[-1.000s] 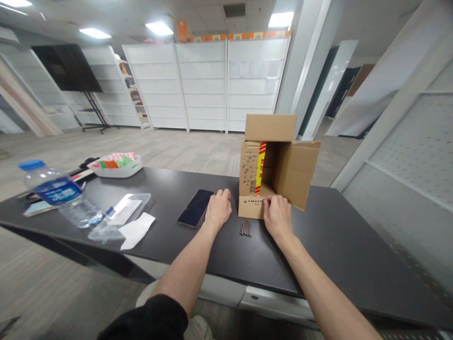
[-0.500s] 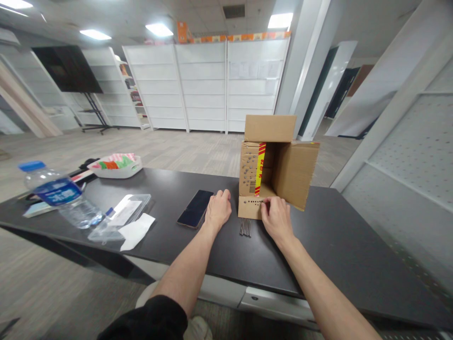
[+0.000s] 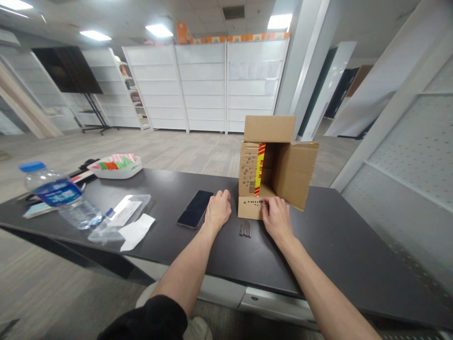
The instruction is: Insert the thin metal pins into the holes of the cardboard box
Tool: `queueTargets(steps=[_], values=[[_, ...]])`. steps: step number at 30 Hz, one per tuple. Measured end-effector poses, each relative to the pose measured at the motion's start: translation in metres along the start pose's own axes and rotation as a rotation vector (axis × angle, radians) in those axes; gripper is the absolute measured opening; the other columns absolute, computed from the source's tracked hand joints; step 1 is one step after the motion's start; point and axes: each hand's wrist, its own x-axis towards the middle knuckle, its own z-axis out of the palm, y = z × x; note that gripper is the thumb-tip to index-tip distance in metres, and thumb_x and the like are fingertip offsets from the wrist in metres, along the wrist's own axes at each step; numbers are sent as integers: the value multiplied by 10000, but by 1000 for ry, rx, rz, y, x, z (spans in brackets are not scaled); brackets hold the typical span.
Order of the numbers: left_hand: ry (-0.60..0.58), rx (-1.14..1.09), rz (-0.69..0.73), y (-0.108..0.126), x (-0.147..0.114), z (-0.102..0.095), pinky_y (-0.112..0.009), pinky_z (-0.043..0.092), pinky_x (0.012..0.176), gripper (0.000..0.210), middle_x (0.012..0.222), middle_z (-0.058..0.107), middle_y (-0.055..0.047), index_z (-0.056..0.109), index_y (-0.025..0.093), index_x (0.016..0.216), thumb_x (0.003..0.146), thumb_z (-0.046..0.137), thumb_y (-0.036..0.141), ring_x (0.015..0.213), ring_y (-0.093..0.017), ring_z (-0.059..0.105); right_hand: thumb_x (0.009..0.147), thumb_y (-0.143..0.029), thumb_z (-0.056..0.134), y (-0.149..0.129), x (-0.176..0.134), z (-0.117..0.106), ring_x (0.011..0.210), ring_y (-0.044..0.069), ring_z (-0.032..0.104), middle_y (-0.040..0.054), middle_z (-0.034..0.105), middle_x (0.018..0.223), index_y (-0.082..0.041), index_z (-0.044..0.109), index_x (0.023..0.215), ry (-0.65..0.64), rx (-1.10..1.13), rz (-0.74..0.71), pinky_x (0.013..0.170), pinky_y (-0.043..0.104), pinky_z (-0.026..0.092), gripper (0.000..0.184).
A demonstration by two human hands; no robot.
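Note:
A cardboard box (image 3: 247, 182) stands open towards me. Its lower front flap (image 3: 249, 211) has a row of small dark holes, and one round metal head shows near the flap's left end. My right hand (image 3: 277, 215) is at the right end of this row, thumb and fingertips pinched together against the flap; whatever is between them is too small to make out. Several metal screws or nails (image 3: 245, 228) lie side by side on the table below the flap. My left hand (image 3: 218, 208) rests on the tabletop, fingers loosely bent and empty, beside a dark phone (image 3: 194, 210).
On the left of the dark table (image 3: 339, 245) are a tilted water bottle (image 3: 60, 191), a clear plastic case (image 3: 141, 203), a white paper piece (image 3: 137, 231) and a white basket (image 3: 116, 173) with colourful contents. The box's side flap (image 3: 297, 174) sticks out to the right.
Almost nothing differs. My right fingertips have shifted very slightly at the flap; my left hand stays where it was.

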Motion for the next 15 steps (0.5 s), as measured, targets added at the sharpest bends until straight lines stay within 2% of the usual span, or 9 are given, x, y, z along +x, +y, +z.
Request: queueTargets(steps=[8,15], values=[[4,6,1,-1,0,2,-329,430,885,198,1027,619,-58,556,225,1028,932,417,122,944,-197,620,978,-215,447,-1,0,-3,939,271,558,112,686,1007,-198,615,993,32,36,-8,798,373,350,170],[0,8,-9,0,0,0,-336,430,888,199,1035,622,-62,557,226,1037,936,420,124,935,-198,621,1001,-253,439,-5,1,-9,936,262,579,116,692,1001,-196,608,994,133,100,-37,810,368,360,178]])
